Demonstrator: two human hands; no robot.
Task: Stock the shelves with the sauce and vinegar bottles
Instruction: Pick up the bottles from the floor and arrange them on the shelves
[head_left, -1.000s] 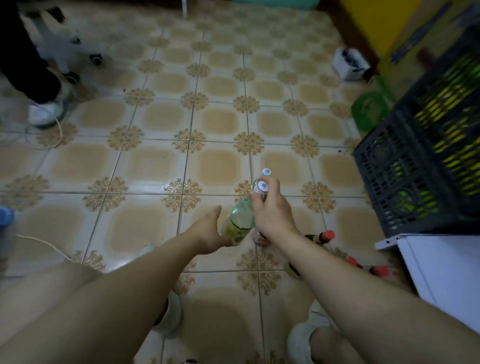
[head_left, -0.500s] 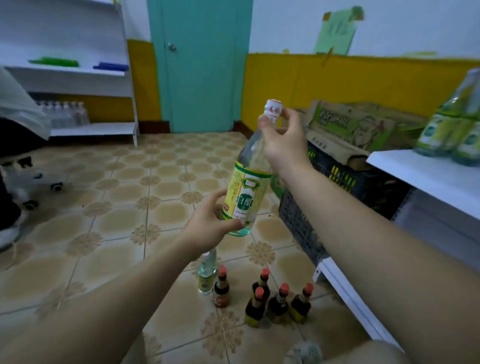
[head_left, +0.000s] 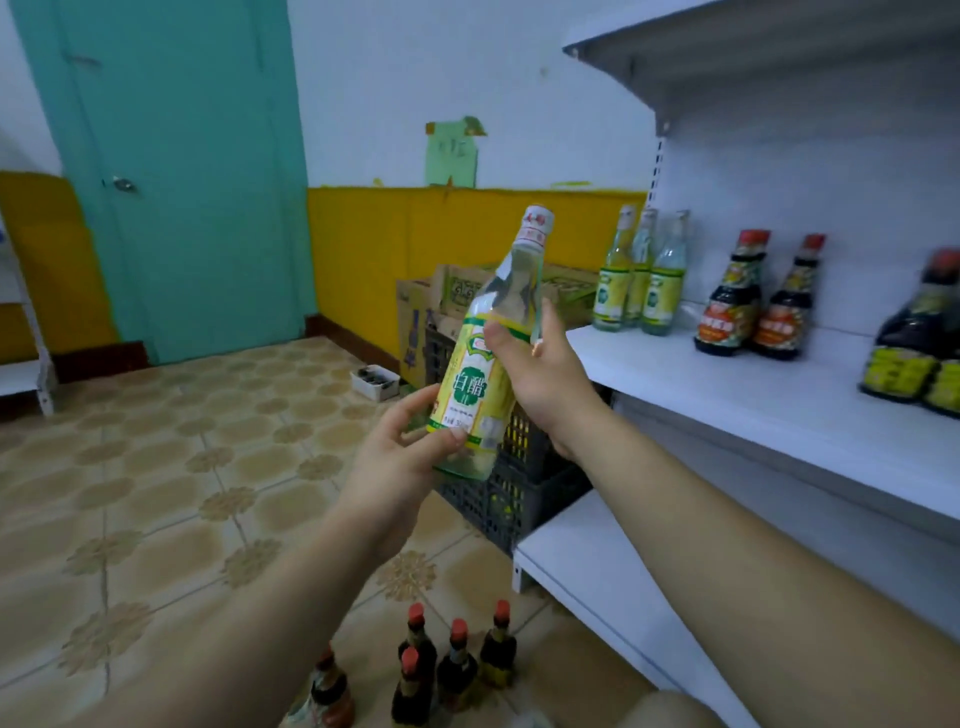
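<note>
The left hand (head_left: 402, 457) grips the base of the vinegar bottle (head_left: 485, 364), which is tilted in mid-air beside the shelf (head_left: 753, 395). The right hand (head_left: 545, 374) wraps its shoulder. It is probably glass: smooth, fairly heavy, breakable, best held around the labelled body.
</note>
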